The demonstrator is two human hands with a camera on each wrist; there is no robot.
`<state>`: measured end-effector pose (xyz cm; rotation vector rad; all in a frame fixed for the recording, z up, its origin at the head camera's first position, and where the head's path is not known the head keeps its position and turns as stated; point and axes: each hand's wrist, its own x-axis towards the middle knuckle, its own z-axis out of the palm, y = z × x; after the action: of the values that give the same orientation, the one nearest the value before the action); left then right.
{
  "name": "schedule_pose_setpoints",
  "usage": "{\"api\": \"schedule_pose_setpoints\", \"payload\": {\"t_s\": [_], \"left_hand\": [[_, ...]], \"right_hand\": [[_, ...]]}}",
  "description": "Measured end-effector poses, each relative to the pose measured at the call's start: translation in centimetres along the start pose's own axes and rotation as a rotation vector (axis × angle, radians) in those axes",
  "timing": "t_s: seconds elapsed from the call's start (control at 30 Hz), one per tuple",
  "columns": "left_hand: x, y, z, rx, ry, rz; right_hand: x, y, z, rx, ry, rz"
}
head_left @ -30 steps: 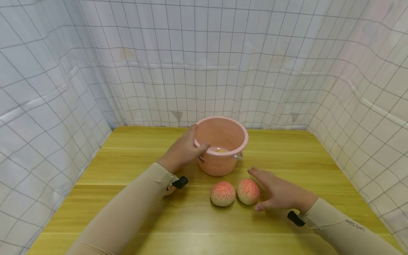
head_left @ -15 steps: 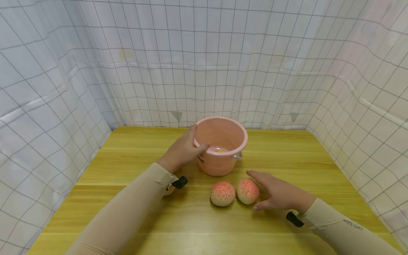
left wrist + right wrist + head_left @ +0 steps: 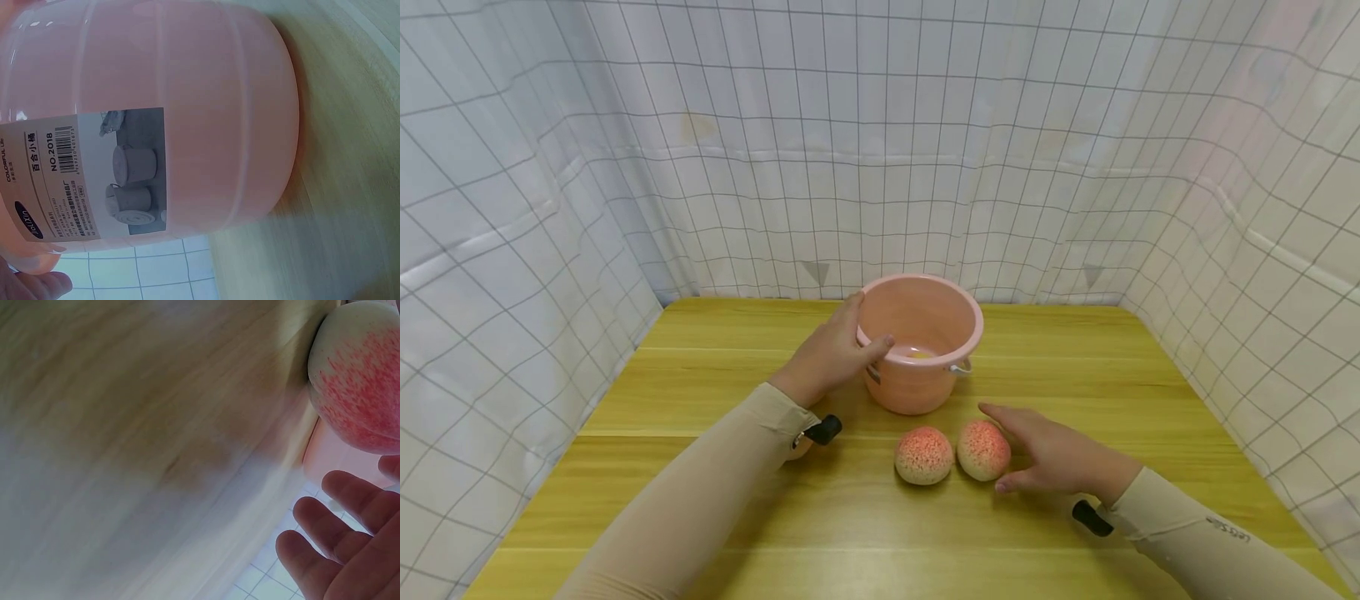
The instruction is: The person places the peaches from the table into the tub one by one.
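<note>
Left hand (image 3: 829,354): fingers and thumb clasp the rim of the round pink plastic bucket (image 3: 913,389).
Right hand (image 3: 1063,454): fingers loosely spread, just beside a round red-and-cream peach (image 3: 982,450); contact unclear.
Second red-and-cream peach (image 3: 923,457): just beside the first.
Bucket: upright on the yellow wood-grain worktop (image 3: 1090,367).
Backdrop: white grid-patterned cloth (image 3: 880,167).

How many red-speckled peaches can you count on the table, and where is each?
2: the left peach, in front of the pink bucket, and, beside that, the right peach. A pale rounded thing, mostly hidden by the left sleeve, may be another.
</note>
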<state>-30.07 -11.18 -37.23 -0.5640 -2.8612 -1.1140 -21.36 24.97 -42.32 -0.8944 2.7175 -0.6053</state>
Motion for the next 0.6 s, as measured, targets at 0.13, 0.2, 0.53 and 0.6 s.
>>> {"api": "schedule_pose_setpoints", "payload": {"t_s": [0.13,0.2,0.53,0.6], "left_hand": [[0.02,0.0,-0.01,0.001,-0.003,-0.005],[0.02,0.01,-0.03,0.003,-0.003,-0.006],[-0.08,0.08,0.01,-0.009,-0.003,0.0],[-0.08,0.05,0.03,-0.008,-0.002,-0.001]], "right_hand": [[0.06,-0.01,0.05,-0.001,0.003,-0.002],[0.1,-0.04,0.06,0.001,0.005,0.0],[0.3,-0.21,0.16,-0.018,0.007,-0.01],[0.31,-0.26,0.17,-0.022,0.007,-0.013]]}}
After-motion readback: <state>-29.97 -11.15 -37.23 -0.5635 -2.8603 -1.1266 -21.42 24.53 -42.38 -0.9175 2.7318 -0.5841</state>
